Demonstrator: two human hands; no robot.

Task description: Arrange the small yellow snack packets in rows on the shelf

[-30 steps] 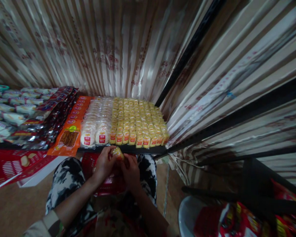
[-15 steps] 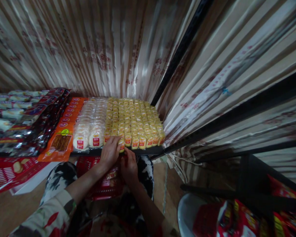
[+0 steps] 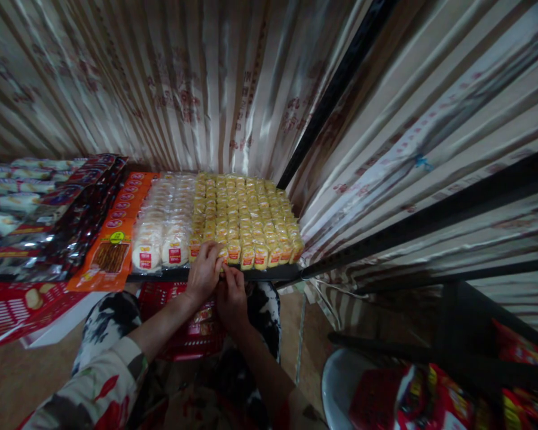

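Note:
Rows of small yellow wrapped snack packets (image 3: 246, 218), with red labels on the front ones, stand on a dark shelf (image 3: 269, 275). At the front edge, my left hand (image 3: 202, 276) has its fingers closed around the side and top of one yellow snack packet (image 3: 225, 254), partly covered by the fingers. My right hand (image 3: 232, 301) is closed too, its thumb and fingertips pinching at the lower edge of that packet. Left of the yellow rows are round white wrapped snacks (image 3: 174, 248) in two rows.
Orange snack packs (image 3: 112, 257), dark glossy packs (image 3: 80, 209) and white-wrapped rolls (image 3: 15, 185) lie farther left. A red basket (image 3: 161, 292) is below the shelf between my knees. Black metal posts (image 3: 332, 98) and a pleated curtain (image 3: 206, 77) enclose the shelf. Red packages (image 3: 448, 394) are at lower right.
Both hands have shifted slightly, with the right fingertips now closer to the left fingers. The yellow packet between them is more covered. The view has tilted a little.

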